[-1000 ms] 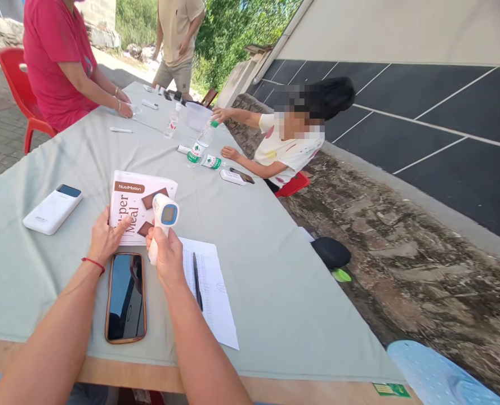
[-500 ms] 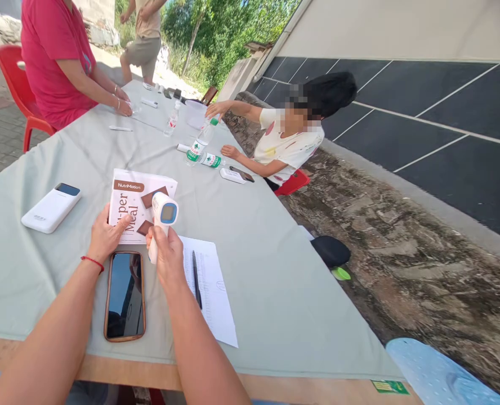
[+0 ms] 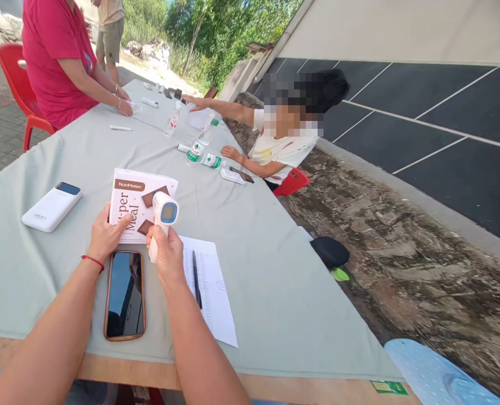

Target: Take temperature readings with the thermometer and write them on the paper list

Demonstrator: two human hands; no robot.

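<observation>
Two things fill my grasp: left fingers (image 3: 114,229) clasp the printed box (image 3: 135,197), right fingers (image 3: 162,238) wrap the white thermometer (image 3: 162,206).

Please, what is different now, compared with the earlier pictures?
The white-shirted co-worker's outstretched hand moved left in the picture; the standing person also moved left. Unchanged: left hand holding the box, right hand holding the thermometer.
</observation>
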